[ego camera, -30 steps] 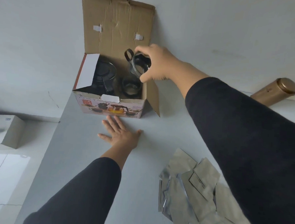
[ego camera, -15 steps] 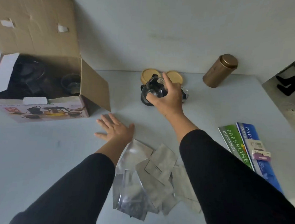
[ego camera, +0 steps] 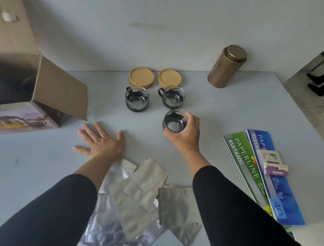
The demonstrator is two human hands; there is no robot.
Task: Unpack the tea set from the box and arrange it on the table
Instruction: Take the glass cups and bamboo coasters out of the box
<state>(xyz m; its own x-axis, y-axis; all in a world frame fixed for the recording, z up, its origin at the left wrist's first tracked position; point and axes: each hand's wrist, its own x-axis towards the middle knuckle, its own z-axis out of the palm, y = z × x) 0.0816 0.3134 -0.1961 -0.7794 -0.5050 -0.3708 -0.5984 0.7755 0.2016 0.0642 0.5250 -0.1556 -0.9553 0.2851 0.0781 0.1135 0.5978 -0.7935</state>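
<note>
**Third cup in hand**

I see my right hand [ego camera: 186, 135] curled around a glass cup [ego camera: 174, 121], just before two cups [ego camera: 136, 99] on the grey table [ego camera: 35, 163]. My left hand [ego camera: 101, 141] lies flat, fingers spread. The box [ego camera: 47, 91] is cut off at left, its inside dark.

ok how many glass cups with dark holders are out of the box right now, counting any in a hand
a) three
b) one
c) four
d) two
a: two glass cups with dark holders stand on the grey table before the round wooden coasters, and the right hand grips a third glass cup.
</note>
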